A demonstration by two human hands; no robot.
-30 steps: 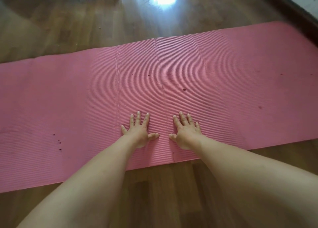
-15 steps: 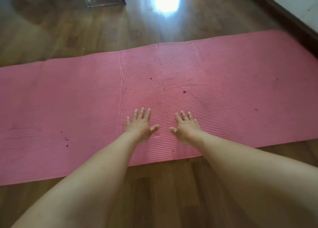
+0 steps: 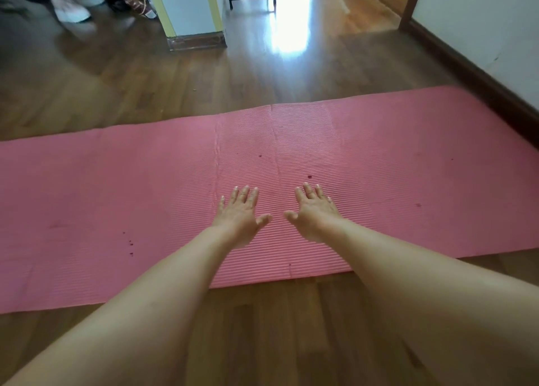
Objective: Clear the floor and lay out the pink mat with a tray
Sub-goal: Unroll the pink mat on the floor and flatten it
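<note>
Flattening the pink mat [image 3: 116, 196] on the wooden floor [image 3: 262, 327], nothing gripped.

Reaching out over the mat's middle, just past its near edge, with left hand [image 3: 240, 210] and right hand [image 3: 313, 212] side by side: palms down, fingers straight and slightly spread, thumbs pointing at each other, clamped on nothing. Hard to say whether pressing or just hovering. Flat palms probably for smoothing the two creases running across the ribbed surface right there. Laid out full length, left to right, with the right end close to the skirting board [image 3: 478, 85] without touching it. No tray anywhere in view, so likely off to fetch that next. Beyond the far edge, a white pillar [image 3: 189, 9] and blurred shoes [image 3: 71, 9] well clear.
</note>
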